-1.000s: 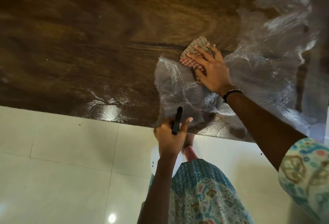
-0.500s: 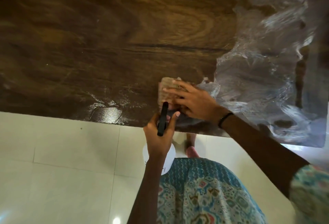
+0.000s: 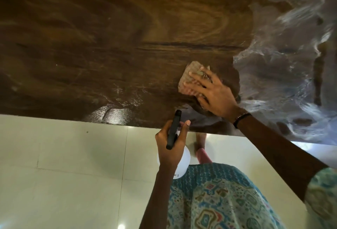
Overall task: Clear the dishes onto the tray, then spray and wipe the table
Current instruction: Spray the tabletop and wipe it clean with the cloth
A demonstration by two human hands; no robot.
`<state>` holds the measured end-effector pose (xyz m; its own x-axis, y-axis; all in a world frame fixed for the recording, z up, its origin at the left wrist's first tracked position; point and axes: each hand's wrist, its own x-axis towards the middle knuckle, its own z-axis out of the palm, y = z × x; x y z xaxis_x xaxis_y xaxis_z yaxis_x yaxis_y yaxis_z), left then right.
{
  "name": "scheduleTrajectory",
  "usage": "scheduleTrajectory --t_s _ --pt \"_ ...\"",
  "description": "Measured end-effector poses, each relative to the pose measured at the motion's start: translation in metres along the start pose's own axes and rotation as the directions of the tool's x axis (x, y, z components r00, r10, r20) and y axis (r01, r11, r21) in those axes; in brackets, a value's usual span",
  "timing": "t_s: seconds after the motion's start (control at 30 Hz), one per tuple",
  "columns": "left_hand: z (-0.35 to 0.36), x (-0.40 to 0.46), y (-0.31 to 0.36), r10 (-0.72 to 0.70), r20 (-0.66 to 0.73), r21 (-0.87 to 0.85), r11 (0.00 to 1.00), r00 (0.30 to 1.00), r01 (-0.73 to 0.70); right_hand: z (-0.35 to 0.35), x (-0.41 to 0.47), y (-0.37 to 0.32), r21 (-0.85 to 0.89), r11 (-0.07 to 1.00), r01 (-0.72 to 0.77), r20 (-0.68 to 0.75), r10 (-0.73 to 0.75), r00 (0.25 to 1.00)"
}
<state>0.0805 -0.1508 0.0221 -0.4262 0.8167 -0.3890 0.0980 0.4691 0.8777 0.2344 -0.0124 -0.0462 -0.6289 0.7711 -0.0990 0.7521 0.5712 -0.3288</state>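
Left hand point(image 3: 170, 144) wrapped around the neck of a white spray bottle point(image 3: 180, 161), thumb up beside its black trigger head point(image 3: 173, 129), held just off the near edge of the table, over the floor. Right hand point(image 3: 215, 94) spread flat, fingers point(image 3: 196, 74) straight and splayed, pressing a folded checked cloth point(image 3: 187, 80) onto the dark wooden table point(image 3: 91, 37). Cloth near the table's front edge, partly covered by the fingers, its far corner sticking out beyond the fingertips. Ring on one finger of the right hand; dark beaded bracelet point(image 3: 241, 119) at the right wrist.

Wet, glossy streaks across the right side of the tabletop point(image 3: 291, 64), blurred and bright, reaching from just right of the cloth out to the frame's edge. Smaller wet sheen point(image 3: 116, 112) on the wood near the front edge, left of the bottle. Rest of the wood matte, with strong grain.

Below the table edge, pale tiled floor point(image 3: 63, 165) with grout lines. Patterned teal garment point(image 3: 218, 197) at the bottom centre, matching sleeve point(image 3: 322, 197) at the lower right, and a foot point(image 3: 202, 148) showing just under the table edge beside the bottle.
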Motion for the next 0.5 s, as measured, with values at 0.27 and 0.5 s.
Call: scheduleTrajectory --t_s 0.27,0.5 --pt "-0.017 0.007 -0.004 0.090 0.043 0.007 0.996 0.995 -0.090 -0.008 -0.027 0.029 -0.064 0.998 0.005 0.019 -0.004 1.000" --pt "-0.006 0.009 -0.003 0.124 0.053 -0.043 0.992 0.991 -0.122 0.010 -0.011 -0.019 0.048 0.998 -0.028 -0.009 0.028 1.000"
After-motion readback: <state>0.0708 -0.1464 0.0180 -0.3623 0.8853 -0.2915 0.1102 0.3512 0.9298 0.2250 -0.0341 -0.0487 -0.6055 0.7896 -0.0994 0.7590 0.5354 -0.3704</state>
